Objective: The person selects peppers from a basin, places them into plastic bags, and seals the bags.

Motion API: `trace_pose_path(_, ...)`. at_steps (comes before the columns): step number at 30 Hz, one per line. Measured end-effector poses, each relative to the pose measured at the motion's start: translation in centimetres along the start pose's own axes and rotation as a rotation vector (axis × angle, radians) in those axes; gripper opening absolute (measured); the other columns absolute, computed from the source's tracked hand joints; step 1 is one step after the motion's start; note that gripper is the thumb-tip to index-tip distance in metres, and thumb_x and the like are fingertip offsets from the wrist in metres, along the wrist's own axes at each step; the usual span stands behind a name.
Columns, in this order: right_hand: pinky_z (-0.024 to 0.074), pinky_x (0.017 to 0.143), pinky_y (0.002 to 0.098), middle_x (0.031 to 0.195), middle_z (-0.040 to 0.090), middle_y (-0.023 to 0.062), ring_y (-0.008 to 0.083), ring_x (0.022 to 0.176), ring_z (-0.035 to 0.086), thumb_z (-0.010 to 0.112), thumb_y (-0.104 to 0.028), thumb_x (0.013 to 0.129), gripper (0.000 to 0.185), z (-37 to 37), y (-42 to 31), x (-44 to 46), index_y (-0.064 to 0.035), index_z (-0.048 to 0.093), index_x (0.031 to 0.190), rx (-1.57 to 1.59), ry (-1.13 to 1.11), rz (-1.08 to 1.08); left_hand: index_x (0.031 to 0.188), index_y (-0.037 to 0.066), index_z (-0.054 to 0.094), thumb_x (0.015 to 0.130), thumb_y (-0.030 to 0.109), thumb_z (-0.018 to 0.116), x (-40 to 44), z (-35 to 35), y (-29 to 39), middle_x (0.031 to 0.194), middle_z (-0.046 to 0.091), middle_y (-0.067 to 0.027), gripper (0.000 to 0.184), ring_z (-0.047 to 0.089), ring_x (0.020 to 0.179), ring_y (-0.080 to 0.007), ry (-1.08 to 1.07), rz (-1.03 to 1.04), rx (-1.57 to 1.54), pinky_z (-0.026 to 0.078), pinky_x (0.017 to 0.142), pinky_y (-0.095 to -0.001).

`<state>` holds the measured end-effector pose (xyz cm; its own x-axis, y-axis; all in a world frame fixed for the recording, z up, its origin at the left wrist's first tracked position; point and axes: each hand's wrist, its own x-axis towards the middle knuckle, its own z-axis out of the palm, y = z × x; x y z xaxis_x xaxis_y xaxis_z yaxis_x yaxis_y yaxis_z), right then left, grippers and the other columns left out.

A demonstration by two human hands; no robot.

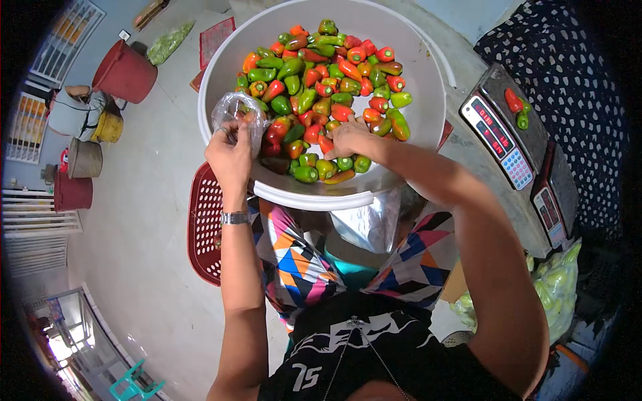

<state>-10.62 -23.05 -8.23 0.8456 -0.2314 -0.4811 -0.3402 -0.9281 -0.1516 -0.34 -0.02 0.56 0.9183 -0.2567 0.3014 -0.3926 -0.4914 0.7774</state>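
Note:
A wide pale basin [428, 80] in front of me holds many red, green and mixed-colour peppers [307, 100]. At the basin's left side, my left hand [231, 150] is closed on the edge of a clear plastic bag [227, 107]; its mouth gapes over the peppers. Whether anything lies inside the bag is hard to make out. My right hand [349, 136] reaches in from the right, fingers down among the peppers near the middle. Its fingertips touch red ones, and I cannot tell whether they grip any.
To the right stand two digital scales [498, 140], the nearer one [550, 214] lower; a few peppers [517, 107] lie on the far one's plate. A red perforated basket [204, 220] sits left of my legs. Buckets [126, 72] line the left wall. A filled plastic bag [558, 287] rests at right.

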Motion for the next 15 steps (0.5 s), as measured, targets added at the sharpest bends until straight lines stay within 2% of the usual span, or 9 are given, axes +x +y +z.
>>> trace_pose_path(7, 0.0414, 0.104, 0.0487, 0.124, 0.069, 0.0159, 0.0369, 0.123, 0.057, 0.081, -0.048, 0.071, 0.060, -1.5, 0.5, -0.4, -0.0149, 0.074, 0.120, -0.011, 0.075, -0.030, 0.098, -0.002, 0.074, 0.092, 0.019, 0.069, -0.2, -0.2, 0.3, 0.076, 0.071, -0.0132, 0.022, 0.064, 0.069, -0.0175, -0.047, -0.036, 0.021, 0.051, 0.068, -0.0327)
trace_pose_path(8, 0.0450, 0.103, 0.0474, 0.122, 0.069, 0.0196, 0.0381, 0.121, 0.059, 0.080, -0.047, 0.072, 0.060, -2.7, 0.5, -1.0, -0.0138, 0.073, 0.121, -0.030, 0.073, -0.042, 0.098, -0.002, 0.074, 0.092, 0.019, 0.070, -0.1, 0.0, -0.3, 0.078, 0.072, -0.0129, 0.022, 0.064, 0.070, -0.0169, -0.016, 0.032, 0.036, 0.051, 0.068, -0.0329)
trace_pose_path(11, 0.0449, 0.104, 0.0474, 0.121, 0.068, 0.0221, 0.0381, 0.121, 0.059, 0.081, -0.048, 0.073, 0.063, -5.7, 2.0, -3.4, -0.0105, 0.071, 0.123, 0.354, 0.350, -0.127, 0.097, -0.001, 0.074, 0.093, 0.020, 0.071, -0.2, 0.2, -1.1, 0.077, 0.071, -0.0120, 0.022, 0.063, 0.069, -0.0159, 0.037, 0.067, -0.043, 0.051, 0.068, -0.0325)
trace_pose_path(13, 0.0490, 0.102, 0.0411, 0.117, 0.066, 0.0190, 0.0302, 0.117, 0.062, 0.082, -0.043, 0.078, 0.058, -8.2, 4.2, -8.3, -0.0107, 0.070, 0.125, 0.495, 0.639, -0.122, 0.096, -0.001, 0.074, 0.093, 0.021, 0.071, -0.2, 0.2, -1.0, 0.077, 0.070, -0.0117, 0.022, 0.062, 0.070, -0.0153, 0.006, 0.030, -0.036, 0.050, 0.068, -0.0321)
trace_pose_path(15, 0.0498, 0.099, 0.0378, 0.115, 0.065, 0.0137, 0.0241, 0.110, 0.063, 0.082, -0.034, 0.082, 0.049, -8.2, 10.1, -11.3, -0.0075, 0.070, 0.122, 0.631, 1.016, -0.288, 0.096, -0.001, 0.074, 0.093, 0.021, 0.071, -0.2, 0.1, -0.3, 0.076, 0.070, -0.0112, 0.022, 0.061, 0.069, -0.0151, -0.018, 0.008, -0.016, 0.050, 0.067, -0.0321)
